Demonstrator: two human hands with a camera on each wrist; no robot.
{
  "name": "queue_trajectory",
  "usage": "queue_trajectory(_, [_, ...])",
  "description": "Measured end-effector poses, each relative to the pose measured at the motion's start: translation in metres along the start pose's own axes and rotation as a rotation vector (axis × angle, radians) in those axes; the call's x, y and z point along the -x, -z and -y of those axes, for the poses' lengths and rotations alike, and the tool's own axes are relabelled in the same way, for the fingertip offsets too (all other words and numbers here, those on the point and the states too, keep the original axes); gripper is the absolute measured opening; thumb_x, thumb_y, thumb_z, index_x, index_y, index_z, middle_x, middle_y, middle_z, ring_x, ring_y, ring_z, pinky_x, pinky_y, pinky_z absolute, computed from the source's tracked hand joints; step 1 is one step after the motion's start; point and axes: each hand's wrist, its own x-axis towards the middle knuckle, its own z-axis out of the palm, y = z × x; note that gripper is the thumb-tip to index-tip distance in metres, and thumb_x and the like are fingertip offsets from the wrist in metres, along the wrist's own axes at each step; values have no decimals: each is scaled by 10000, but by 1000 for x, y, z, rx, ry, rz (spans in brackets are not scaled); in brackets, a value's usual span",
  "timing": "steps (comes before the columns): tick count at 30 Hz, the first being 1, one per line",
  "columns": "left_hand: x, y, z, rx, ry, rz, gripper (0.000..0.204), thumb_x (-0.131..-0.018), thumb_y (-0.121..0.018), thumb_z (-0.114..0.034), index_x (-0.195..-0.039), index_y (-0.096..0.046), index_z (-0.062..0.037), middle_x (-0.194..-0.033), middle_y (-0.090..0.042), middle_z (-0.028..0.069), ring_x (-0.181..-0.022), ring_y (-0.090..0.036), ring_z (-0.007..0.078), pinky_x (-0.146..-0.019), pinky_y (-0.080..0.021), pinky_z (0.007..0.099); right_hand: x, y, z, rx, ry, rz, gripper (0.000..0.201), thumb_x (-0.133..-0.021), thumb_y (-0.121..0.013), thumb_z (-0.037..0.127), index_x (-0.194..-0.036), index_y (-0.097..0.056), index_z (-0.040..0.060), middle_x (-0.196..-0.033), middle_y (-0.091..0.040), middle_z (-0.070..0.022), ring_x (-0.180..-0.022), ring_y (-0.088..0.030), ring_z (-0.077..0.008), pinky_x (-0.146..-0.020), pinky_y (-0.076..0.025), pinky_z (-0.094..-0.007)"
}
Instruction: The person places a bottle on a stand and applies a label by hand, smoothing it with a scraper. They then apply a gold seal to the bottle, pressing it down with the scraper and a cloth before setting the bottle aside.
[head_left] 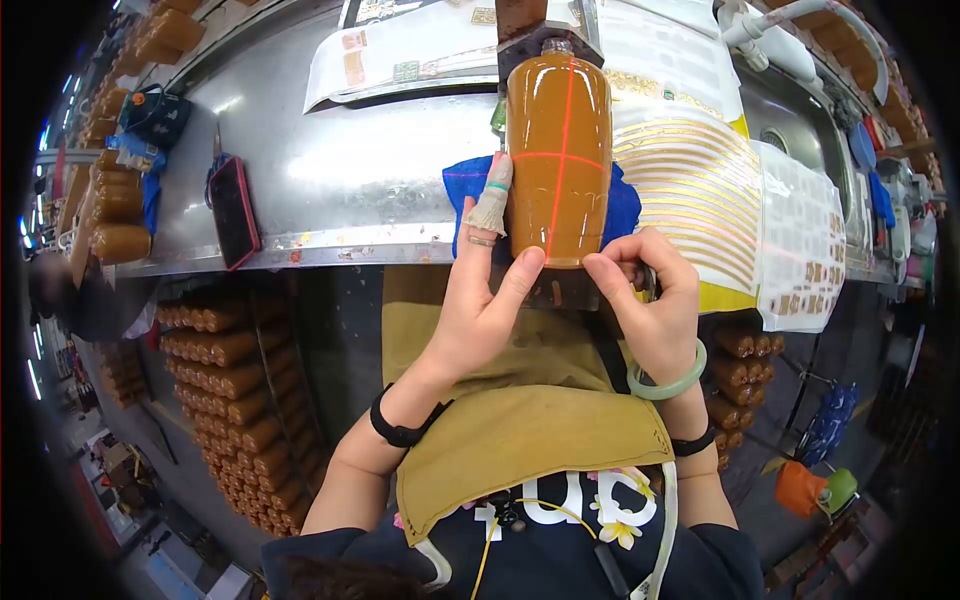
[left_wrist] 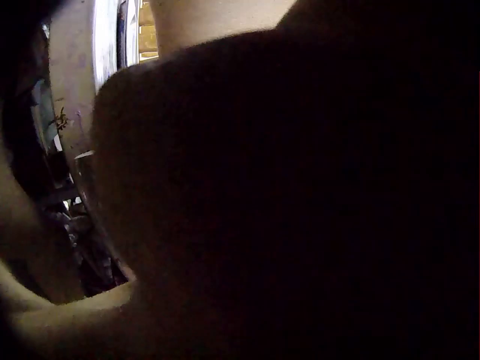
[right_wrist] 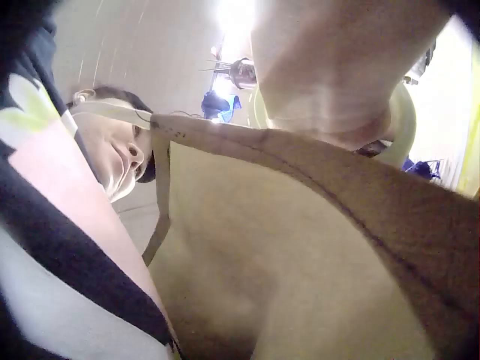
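Observation:
An amber-brown bottle (head_left: 557,160) lies with its clear neck away from the person, red laser lines crossing on it. Along its left side rests the left hand (head_left: 477,285), fingers straight, thumb at the bottle's base; one finger wears a pale cover with a green band, another a ring. At the lower right corner, the right hand (head_left: 655,300) bends its fingers, the thumb tip close to the base. A thin dark tool (head_left: 651,283) shows between those fingers; its kind I cannot tell. Both wrist views leave the fingertips hidden; the left one is mostly dark.
Under the bottle lies a blue cloth (head_left: 467,190). Gold-striped decal sheets (head_left: 690,200) are to the right, another printed sheet (head_left: 400,65) at the back. A phone (head_left: 233,212) lies on the metal table (head_left: 330,180) at left. Stacked brown bottles (head_left: 235,400) stand below the table edge.

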Motion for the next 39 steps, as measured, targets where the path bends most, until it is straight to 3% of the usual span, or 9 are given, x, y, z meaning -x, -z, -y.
queue_trajectory(3, [2,-4,-1,98,6,-94,687,-1051,-564,-124,-1643,-242,15,-1721,-234,198,-1599,-206,298,-1289,-109,438,0,-1,1,19,6,-7,130,-868,-804,58,-849,-690,-3,-740,-606,-46,-641,-542,-121,-610,-426,-278])
queue_trajectory(5, [4,-4,2,50,-149,-234,583,-991,-667,-58,-1534,-474,32,-1666,-341,219,-1531,-364,345,-1246,-279,441,-1,-1,1,28,17,-11,134,-867,-805,56,-842,-687,-2,-737,-605,-49,-638,-545,-125,-609,-429,-279])
queue_trajectory(6, [6,-3,5,48,-152,-234,583,-991,-667,-58,-1534,-474,32,-1666,-341,219,-1531,-364,345,-1246,-279,441,-2,-1,3,38,11,-6,133,-867,-804,54,-839,-686,-1,-737,-607,-53,-638,-552,-129,-608,-432,-280])
queue_trajectory(9, [14,-5,14,-316,-428,-373,390,-777,-868,25,-1146,-742,10,-1385,-628,210,-1261,-635,364,-995,-592,438,-2,0,4,37,4,-2,129,-866,-802,50,-837,-686,0,-737,-609,-60,-638,-562,-136,-606,-439,-286])
queue_trajectory(10, [10,-5,15,-316,-428,-371,390,-777,-868,25,-1146,-742,10,-1385,-628,210,-1261,-635,364,-995,-592,438,-2,0,4,27,9,1,126,-865,-802,47,-837,-688,1,-736,-610,-63,-639,-566,-138,-606,-442,-289])
queue_trajectory(12, [-2,-3,16,-619,-739,-360,242,-778,-831,33,-1007,-805,-39,-1288,-688,150,-1154,-689,361,-868,-628,399,-2,0,4,34,10,1,124,-866,-800,49,-838,-689,1,-739,-614,-65,-642,-573,-142,-609,-446,-291])
queue_trajectory(23, [-6,-7,1,-662,-724,-307,245,-811,-797,41,-1034,-765,-56,-1247,-719,209,-1161,-668,384,-899,-603,426,-10,23,5,107,-2,164,93,-886,-768,74,-923,-732,-3,-798,-678,-90,-686,-611,-191,-637,-462,-320])
queue_trajectory(32, [-14,-1,7,-676,-797,-301,191,-847,-788,0,-842,-598,22,-1233,-718,233,-1183,-673,419,-840,-676,419,-10,21,6,88,24,156,120,-873,-794,90,-907,-727,-3,-786,-673,-80,-679,-600,-167,-646,-467,-313])
queue_trajectory(39, [-6,-6,19,-521,-725,-367,231,-827,-822,55,-1024,-704,46,-1257,-704,236,-1151,-700,389,-922,-643,427,-8,19,12,80,6,139,116,-866,-800,78,-884,-720,-5,-776,-667,-78,-678,-611,-157,-645,-473,-300])
